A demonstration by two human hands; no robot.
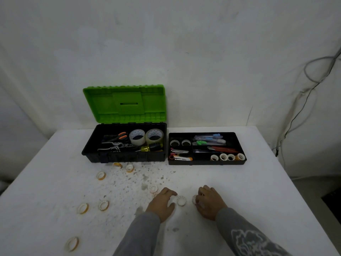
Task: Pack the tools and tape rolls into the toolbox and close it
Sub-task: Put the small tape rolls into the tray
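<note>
Reaching low over the white surface (pixel 258 182), L hand (pixel 162 202) lies palm-down, fingers curled, just beside a small ridged tape roll (pixel 181 200); its grip: can't tell. R hand (pixel 209 202) grip pinches a small clear roll (pixel 194 199). Toolbox (pixel 129 157), black plastic w/ green lid (pixel 125 102) up, sits at the far edge.

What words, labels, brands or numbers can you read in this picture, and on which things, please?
None can be read.
The large tape rolls in the toolbox show only a dotted print, too blurred for letters.
The grey sleeve bears a white pattern, not words.
Any marks on the cutters in the tray are too small.
</note>
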